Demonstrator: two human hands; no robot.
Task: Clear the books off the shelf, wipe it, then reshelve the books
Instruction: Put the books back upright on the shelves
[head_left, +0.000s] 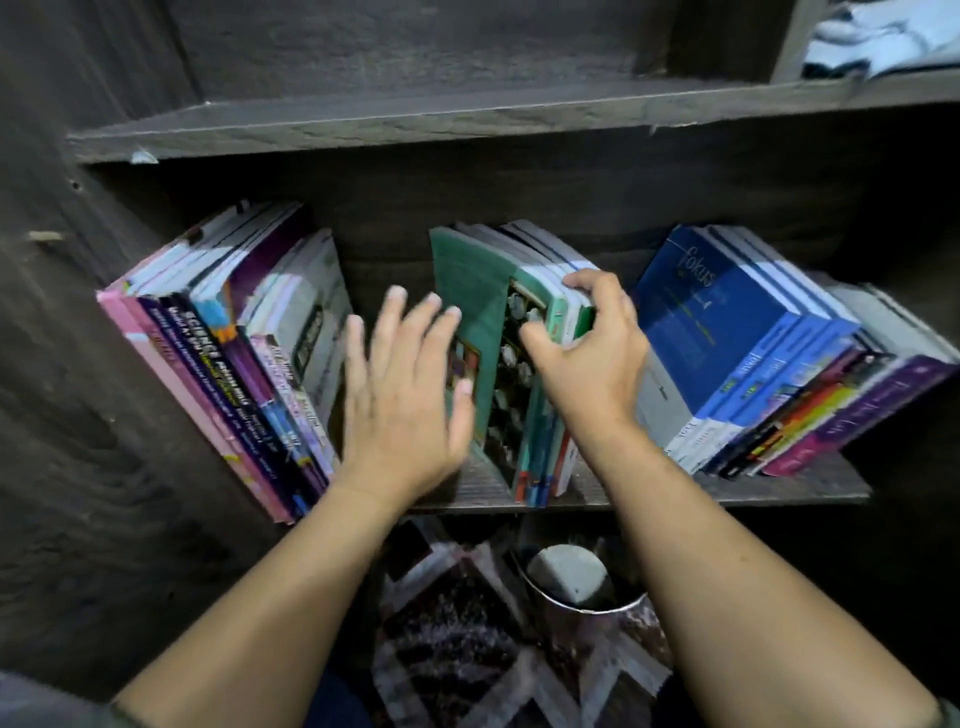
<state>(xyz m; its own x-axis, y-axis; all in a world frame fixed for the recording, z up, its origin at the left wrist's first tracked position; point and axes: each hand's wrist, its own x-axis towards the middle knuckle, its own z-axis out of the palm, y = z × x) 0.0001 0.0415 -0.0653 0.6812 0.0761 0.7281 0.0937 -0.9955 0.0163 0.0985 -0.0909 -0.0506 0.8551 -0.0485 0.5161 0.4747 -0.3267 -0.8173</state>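
A dark wooden shelf (810, 488) carries three groups of books. Pink and purple books (223, 358) lean at the left. A green-covered bunch (498, 332) stands in the middle. Blue books (748, 338) with others lean at the right. My right hand (587, 348) grips the top of the green bunch, thumb on its front cover and fingers over the far side. My left hand (402, 384) is spread with straight fingers just left of the green cover, at or near it; contact is blurred.
An upper shelf board (415, 122) runs above the books, with pale cloth (878, 41) at the top right. Below the shelf sit a round metal container (582, 587) and a patterned rug (467, 639). A dark wooden side wall (78, 415) closes the left.
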